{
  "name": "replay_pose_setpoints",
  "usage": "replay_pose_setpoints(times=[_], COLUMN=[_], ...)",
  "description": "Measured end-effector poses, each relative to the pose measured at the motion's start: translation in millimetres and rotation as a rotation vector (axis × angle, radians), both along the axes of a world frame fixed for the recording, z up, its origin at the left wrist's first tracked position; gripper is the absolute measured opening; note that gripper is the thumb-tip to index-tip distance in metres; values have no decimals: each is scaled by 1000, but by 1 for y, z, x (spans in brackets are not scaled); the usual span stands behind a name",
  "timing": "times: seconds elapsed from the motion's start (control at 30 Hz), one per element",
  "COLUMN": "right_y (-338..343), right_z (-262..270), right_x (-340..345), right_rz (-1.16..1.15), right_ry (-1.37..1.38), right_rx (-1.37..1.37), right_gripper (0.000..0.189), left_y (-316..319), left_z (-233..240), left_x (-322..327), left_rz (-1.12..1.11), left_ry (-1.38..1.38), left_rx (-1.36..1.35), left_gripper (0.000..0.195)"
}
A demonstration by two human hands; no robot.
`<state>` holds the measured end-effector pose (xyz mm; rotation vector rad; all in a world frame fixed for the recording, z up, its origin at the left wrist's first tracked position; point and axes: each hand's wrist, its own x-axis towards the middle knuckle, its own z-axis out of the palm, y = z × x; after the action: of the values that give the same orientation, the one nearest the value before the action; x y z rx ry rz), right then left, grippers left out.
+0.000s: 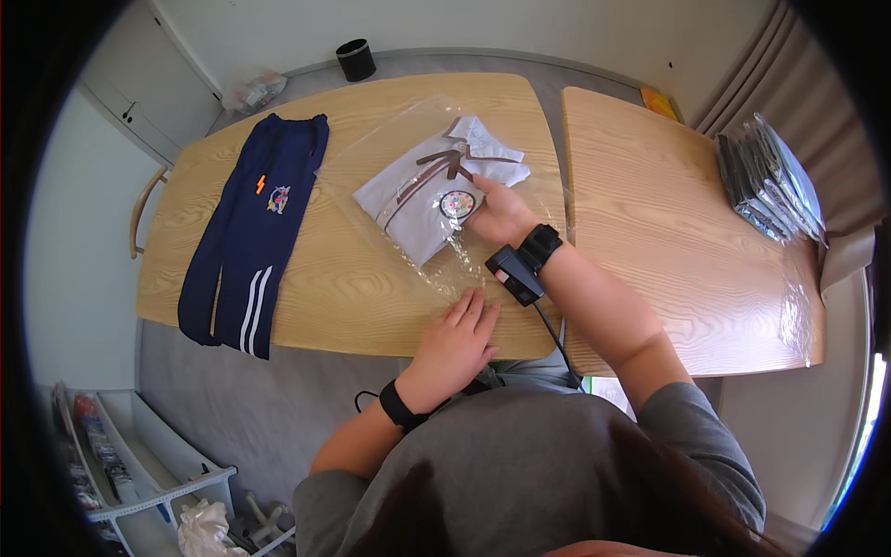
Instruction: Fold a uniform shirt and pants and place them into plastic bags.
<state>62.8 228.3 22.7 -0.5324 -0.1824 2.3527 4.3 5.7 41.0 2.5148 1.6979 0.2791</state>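
Note:
A folded white shirt (pixel 424 188) with brown trim and a round badge lies on the wooden table, with a clear plastic bag (pixel 376 143) spread around it. Whether the shirt is fully inside the bag, I cannot tell. My right hand (pixel 502 212) is at the shirt's near right side, fingers partly curled against it beside the badge; its grip is partly hidden. My left hand (pixel 463 334) rests palm down at the table's front edge, just below the bag, holding nothing. Left of the bag, navy trousers (pixel 261 209) with white stripes lie lengthwise, their legs hanging slightly past the front edge.
A second wooden table (pixel 647 209) adjoins on the right, bearing a stack of bagged garments (pixel 769 181) and loose plastic film (pixel 797 313). A black bin (pixel 356 61) stands behind the tables. White storage bins (pixel 167 498) are at lower left. A cable hangs from my right wrist device.

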Motion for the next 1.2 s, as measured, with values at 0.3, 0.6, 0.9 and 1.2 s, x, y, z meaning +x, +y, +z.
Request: replay_pose_setpoints(times=[0.3, 0.6, 0.9, 1.2], right_y=[0, -8, -15, -98], right_z=[-8, 11, 5, 88], right_x=[-43, -54, -43, 85], right_rz=[-34, 164, 129, 945], right_ry=[15, -453, -194, -414], right_rx=[53, 229, 117, 1054], right_gripper=[23, 15, 16, 23], left_y=[-38, -49, -51, -56], left_z=[9, 13, 9, 25], left_x=[-32, -43, -42, -67], left_rz=[-124, -87, -61, 442], left_ry=[-50, -120, -137, -566], left_rx=[-68, -59, -52, 325], left_gripper=[56, 54, 52, 12])
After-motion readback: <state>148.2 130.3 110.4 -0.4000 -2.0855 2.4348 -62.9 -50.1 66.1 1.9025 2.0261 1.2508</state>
